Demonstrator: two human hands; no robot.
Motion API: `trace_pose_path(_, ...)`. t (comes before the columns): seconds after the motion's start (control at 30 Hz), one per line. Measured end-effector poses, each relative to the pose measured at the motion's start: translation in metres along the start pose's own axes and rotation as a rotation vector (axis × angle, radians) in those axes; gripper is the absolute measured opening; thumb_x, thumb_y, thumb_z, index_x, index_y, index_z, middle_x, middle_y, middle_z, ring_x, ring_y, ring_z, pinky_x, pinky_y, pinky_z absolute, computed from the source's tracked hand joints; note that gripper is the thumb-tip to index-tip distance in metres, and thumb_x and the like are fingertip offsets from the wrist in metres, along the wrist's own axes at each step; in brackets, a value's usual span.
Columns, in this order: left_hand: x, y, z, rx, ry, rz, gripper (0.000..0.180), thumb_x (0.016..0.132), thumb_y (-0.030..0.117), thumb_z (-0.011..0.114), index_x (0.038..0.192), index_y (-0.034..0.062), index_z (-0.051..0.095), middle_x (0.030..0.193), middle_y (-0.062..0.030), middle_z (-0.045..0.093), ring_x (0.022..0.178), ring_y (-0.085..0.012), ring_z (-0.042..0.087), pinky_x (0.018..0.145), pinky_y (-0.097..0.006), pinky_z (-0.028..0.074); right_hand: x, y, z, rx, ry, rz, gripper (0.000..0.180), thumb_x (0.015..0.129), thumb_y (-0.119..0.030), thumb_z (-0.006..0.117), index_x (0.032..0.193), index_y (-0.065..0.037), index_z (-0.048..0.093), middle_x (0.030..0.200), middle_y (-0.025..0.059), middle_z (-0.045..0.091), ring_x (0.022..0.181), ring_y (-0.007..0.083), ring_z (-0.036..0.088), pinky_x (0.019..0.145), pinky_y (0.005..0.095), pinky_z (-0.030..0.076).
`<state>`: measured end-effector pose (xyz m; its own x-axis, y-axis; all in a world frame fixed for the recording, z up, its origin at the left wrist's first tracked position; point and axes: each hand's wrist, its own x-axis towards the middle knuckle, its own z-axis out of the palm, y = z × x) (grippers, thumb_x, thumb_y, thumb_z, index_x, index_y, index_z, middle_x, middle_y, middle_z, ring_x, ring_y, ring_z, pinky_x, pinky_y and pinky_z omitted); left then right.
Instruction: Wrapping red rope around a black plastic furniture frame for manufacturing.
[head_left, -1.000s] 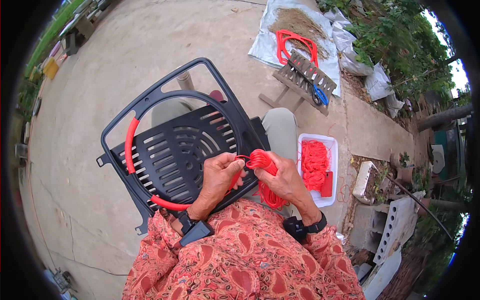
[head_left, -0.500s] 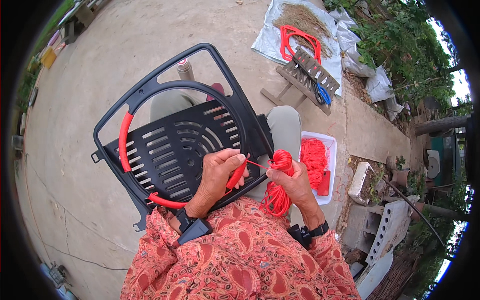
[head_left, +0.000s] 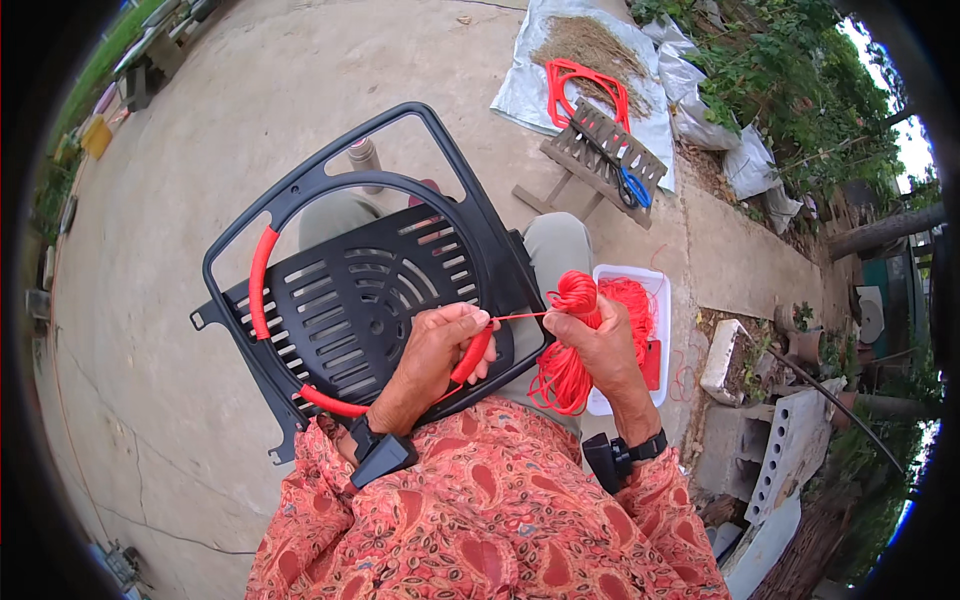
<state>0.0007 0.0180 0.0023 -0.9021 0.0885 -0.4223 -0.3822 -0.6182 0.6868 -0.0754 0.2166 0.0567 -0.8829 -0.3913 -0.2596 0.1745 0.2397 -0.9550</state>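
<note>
Wrapping red cord (head_left: 520, 316) around the black chair frame (head_left: 330, 190) on our lap, our left hand (head_left: 440, 345) pinches the ring while our right hand (head_left: 600, 340) grips the bundle (head_left: 565, 365); next pull needs steady tension.

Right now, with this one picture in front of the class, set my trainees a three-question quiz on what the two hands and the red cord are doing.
1. True or false: the right hand holds a bundle of red cord.
2. The left hand grips: A) the scissors B) the wrapped ring on the black frame C) the white tray.
3. Fill in: a taut strand of cord runs between the two ____.

Key
1. True.
2. B; the scissors lie far off on a wooden stool, and the tray sits beside the right hand, untouched.
3. hands.
</note>
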Motion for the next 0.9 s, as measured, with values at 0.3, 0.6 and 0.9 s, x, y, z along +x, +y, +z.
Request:
trace_pose_path(0.3,-0.003,-0.003,0.003,0.159,-0.019,-0.049,0.024,0.096,0.018,0.055,0.087,-0.0034,0.064,0.062,-0.0085,0.062,0.043,-0.0125,0.055,0.038,-0.022,0.041,-0.013,0.018,-0.007,-0.141,-0.047,0.030,0.022,0.085,-0.014,0.071,0.100,0.000,0.063,0.083,-0.0021,0.061,0.072,0.0053,0.053,0.065,0.0237,0.045)
trace_pose_path(0.6,-0.004,-0.009,0.007,0.391,0.120,0.114,0.025,0.095,0.018,0.058,0.082,-0.0020,0.064,0.060,-0.0068,0.061,0.042,-0.0097,0.053,0.036,-0.022,0.039,-0.023,-0.017,-0.010,-0.346,0.091,-0.148,0.048,0.083,-0.030,0.074,0.115,-0.001,0.054,0.089,0.0116,0.063,0.081,0.0218,0.063,0.075,0.0326,0.050)
trace_pose_path(0.9,-0.007,-0.004,0.007,0.547,0.282,0.308,0.028,0.092,0.014,0.060,0.068,-0.0003,0.059,0.057,-0.0040,0.060,0.043,-0.0060,0.053,0.036,-0.022,0.038,-0.024,-0.006,0.007,-0.568,-0.196,-0.257,0.038,0.081,-0.016,0.068,0.111,0.001,0.052,0.096,0.0179,0.061,0.088,0.0338,0.062,0.077,0.0395,0.048)
